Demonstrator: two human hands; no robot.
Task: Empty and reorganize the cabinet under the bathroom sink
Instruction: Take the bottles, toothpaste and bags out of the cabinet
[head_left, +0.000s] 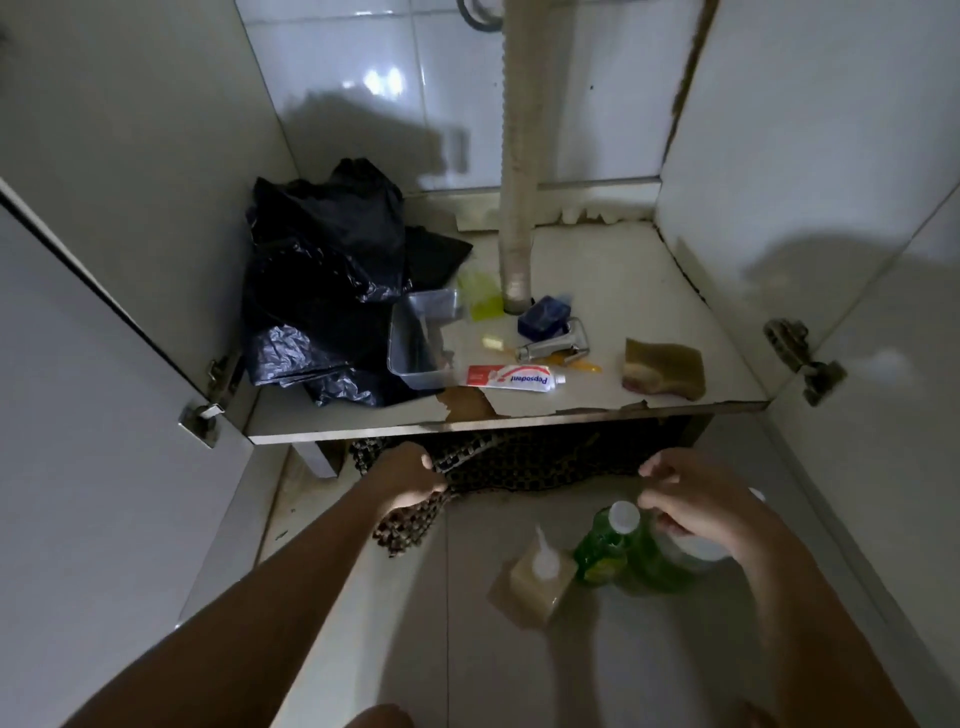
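The cabinet (597, 270) was wide open, both doors swung out, and its shelf was only partly emptied. A heap of black bin bags (322, 291) was piled in the back-left corner, with a clear plastic tub (415, 343) just beside it. Nearer the front edge a toothpaste tube (511, 376) was lying flat, a sponge (665, 368) was sat toward the front-right corner, and a blue box (543, 315) plus a metal clip thing (558, 345) were left by the drain pipe (515, 156).

Down on the floor, a green bottle (623, 551) and a beige squeeze bottle (540, 577) were stood touching each other.

The left hand (410, 475) was curled onto the patterned mat (519, 467) poking out from under the shelf. The right hand (701, 504) was loosely curled right at the green bottle's cap; a real pinch couldn't be made out.

Risk-wise: if that mat gets yanked, the bottles could probably be knocked over, and the peeling laminate (467, 408) at the front edge might be snagged.
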